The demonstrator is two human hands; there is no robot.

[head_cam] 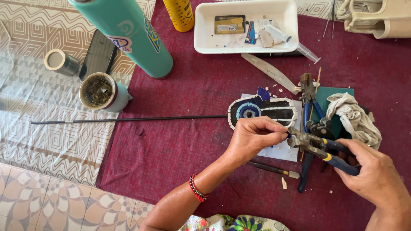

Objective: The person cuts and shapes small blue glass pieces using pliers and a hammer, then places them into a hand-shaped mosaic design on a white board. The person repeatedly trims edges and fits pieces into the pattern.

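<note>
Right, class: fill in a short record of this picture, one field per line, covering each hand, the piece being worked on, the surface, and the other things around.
left hand: pinches a small tile piece at the nipper jaws
right hand: grips the blue-handled nippers
workpiece: dark mosaic with a blue and white eye, on a long thin rod
surface: dark red cloth
nearby: white tray, teal bottle, crumpled rag, second pair of pliers

tiled floor, maroon mat, patterned cloth

tile chip hidden inside left hand
</note>
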